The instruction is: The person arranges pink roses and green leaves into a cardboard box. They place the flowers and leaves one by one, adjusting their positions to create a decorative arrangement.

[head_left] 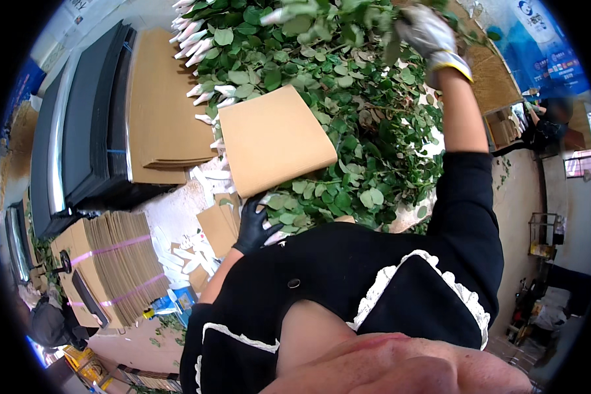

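My right hand (421,38), in a pale grey glove, is raised at the top, fingers curled on leafy stems (374,20) that are blurred. My left hand (255,226), in a black glove, has its fingers spread at the lower edge of a tan cardboard sheet (276,138), touching it or the stems beneath; I cannot tell which. The cardboard lies on a large heap of green rose stems (361,151). Along the heap's left side are several pale, wrapped bud tips (190,39).
Dark sheet stacks (79,111) and brown cardboard (161,92) stand left. Below them are strapped cardboard bundles (111,262) and white scraps (200,253). A wooden board (482,72) borders the upper right. Another person (551,121) is at far right; a dark shape (49,322) sits lower left.
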Motion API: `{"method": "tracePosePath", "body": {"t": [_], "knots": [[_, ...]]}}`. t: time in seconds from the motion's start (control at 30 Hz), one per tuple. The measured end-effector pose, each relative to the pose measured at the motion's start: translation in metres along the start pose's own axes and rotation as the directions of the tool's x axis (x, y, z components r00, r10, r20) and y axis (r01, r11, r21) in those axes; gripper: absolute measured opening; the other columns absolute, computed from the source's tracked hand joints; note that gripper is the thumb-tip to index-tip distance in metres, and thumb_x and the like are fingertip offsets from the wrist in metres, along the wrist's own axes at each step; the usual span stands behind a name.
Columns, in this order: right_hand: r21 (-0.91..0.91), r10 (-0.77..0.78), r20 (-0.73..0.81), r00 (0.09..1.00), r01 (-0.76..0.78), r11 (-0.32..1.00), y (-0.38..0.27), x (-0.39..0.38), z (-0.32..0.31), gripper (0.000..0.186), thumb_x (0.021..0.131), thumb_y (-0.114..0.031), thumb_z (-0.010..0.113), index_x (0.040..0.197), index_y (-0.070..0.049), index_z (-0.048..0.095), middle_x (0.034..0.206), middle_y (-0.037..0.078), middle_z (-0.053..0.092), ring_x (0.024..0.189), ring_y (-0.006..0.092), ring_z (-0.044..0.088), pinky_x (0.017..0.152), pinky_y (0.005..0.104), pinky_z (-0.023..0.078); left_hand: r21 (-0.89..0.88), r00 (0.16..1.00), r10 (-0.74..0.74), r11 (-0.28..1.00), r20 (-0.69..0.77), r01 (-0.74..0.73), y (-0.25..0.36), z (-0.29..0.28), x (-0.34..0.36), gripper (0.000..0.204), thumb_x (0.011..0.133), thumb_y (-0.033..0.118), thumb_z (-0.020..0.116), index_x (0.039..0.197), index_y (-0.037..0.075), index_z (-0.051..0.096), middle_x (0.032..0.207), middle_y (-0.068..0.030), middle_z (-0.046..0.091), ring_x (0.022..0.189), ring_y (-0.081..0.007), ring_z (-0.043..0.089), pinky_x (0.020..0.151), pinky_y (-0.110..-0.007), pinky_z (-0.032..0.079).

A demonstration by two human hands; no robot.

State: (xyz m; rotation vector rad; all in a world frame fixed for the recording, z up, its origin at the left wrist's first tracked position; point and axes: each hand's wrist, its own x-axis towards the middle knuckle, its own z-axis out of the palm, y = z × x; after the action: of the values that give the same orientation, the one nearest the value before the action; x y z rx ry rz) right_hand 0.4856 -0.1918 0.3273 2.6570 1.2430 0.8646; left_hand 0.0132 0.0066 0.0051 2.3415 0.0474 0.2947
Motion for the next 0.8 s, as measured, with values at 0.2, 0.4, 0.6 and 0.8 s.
{"method": "tracePosePath", "body": {"t": [0.2,0.4,0.6,0.8], "knots": [[0.490,0.161,0.062,0.985,-0.171,0.854,-0.057,-0.136,-0.100,0.019,0.083,-0.020,0.072,0.100,-0.014,0.069,0.095,0.013,0.068,0.088,0.0321,0.067,0.079,0.0425,0.054,-0.241,0.992,-0.024,0.971,-0.121,-0.006,0.001,0.005,0.000,0.058,0.071,0.024,0.083,0.120,0.003,0.061,0.134,-0.0193,0.050,0.122,-0.0394,0.047,0.104,-0.048,0.038],[0.544,-0.176,0.105,0.979,0.092,0.834,-0.135,-0.210,-0.060,0.026,0.082,-0.014,0.068,0.107,-0.009,0.069,0.102,0.013,0.071,0.085,0.0256,0.069,0.078,0.0335,0.057,-0.032,0.978,0.121,0.991,-0.172,-0.128,-0.006,0.014,0.002,0.053,0.069,0.029,0.084,0.115,0.008,0.067,0.131,-0.0160,0.054,0.117,-0.0341,0.054,0.096,-0.044,0.046],[0.658,-0.784,0.435,0.443,0.438,0.613,-0.297,-0.165,-0.056,0.033,0.081,-0.034,0.067,0.100,-0.007,0.066,0.096,0.012,0.064,0.090,0.0334,0.064,0.081,0.0417,0.053,0.005,0.982,0.092,0.996,-0.167,-0.092,-0.003,0.007,-0.004,0.049,0.070,0.031,0.083,0.111,0.010,0.069,0.129,-0.0150,0.055,0.112,-0.0341,0.054,0.095,-0.044,0.046],[0.896,-0.834,0.359,0.419,0.095,0.434,-0.255,-0.164,-0.024,0.020,0.081,-0.020,0.071,0.093,-0.005,0.068,0.111,0.015,0.066,0.094,0.0283,0.067,0.082,0.0392,0.054,0.028,0.989,0.040,0.999,-0.140,-0.036,-0.006,0.013,-0.001,0.050,0.072,0.035,0.081,0.114,0.011,0.068,0.132,-0.0105,0.054,0.117,-0.0343,0.051,0.098,-0.045,0.042]]}}
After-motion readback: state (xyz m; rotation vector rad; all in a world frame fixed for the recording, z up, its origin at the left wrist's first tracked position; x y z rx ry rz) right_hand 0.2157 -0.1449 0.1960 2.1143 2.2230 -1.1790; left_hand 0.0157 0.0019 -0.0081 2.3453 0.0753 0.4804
